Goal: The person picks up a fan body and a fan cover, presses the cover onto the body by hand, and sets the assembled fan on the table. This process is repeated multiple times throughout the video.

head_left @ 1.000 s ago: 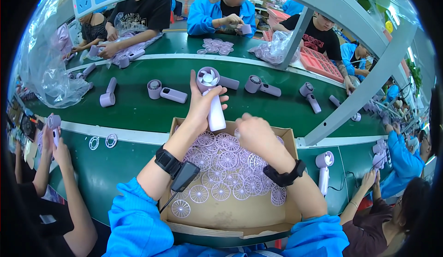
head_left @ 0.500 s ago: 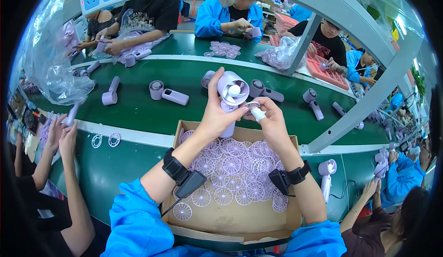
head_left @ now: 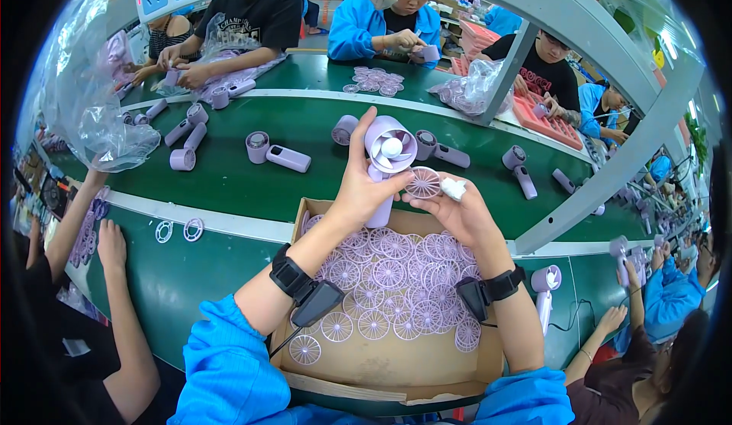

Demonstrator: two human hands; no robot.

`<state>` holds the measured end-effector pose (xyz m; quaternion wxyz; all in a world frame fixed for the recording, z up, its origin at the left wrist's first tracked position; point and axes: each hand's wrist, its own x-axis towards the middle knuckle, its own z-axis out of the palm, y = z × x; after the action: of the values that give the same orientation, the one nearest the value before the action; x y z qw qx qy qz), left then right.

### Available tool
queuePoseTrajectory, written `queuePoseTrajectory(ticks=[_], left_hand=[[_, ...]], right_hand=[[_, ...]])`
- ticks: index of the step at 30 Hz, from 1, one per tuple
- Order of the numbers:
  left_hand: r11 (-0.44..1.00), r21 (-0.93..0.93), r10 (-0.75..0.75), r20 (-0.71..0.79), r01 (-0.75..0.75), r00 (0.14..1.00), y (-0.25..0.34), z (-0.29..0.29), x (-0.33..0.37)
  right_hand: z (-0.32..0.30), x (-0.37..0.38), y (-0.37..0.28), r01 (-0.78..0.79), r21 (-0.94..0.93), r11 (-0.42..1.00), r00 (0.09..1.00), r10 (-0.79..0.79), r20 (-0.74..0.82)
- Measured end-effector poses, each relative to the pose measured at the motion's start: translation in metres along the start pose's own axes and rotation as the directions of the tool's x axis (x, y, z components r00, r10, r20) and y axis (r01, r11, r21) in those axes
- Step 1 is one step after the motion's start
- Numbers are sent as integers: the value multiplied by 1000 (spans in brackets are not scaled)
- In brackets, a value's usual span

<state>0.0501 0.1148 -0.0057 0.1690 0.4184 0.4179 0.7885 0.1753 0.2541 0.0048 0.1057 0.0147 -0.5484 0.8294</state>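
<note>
One fan (head_left: 390,148) is clasped in your left hand (head_left: 358,196) over the far edge of the box (head_left: 366,370), and your right hand (head_left: 467,213) pinches one grille (head_left: 424,183) with one white wad (head_left: 454,188); sharing that grip could let the thin grille slip or bend. Heaped grilles (head_left: 389,272) inside overlap too much to count, and two rings (head_left: 185,230) lie on the bench (head_left: 206,272) to the left.

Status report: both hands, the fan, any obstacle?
Left hand: gripping fan, front uncovered. Right hand: holding grille, white wad at fingers. Possible obstacle: left thumb by grille's edge.
</note>
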Motion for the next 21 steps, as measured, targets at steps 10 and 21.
queuePoseTrajectory(ticks=[10,21], left_hand=[[992,106,-62,-32,65,998,-16,1,-2],[931,235,-314,123,280,942,-11,10,-11]], right_hand=[[18,2,9,113,-148,983,984,-131,-118],[35,-2,10,276,-961,13,698,-691,191]])
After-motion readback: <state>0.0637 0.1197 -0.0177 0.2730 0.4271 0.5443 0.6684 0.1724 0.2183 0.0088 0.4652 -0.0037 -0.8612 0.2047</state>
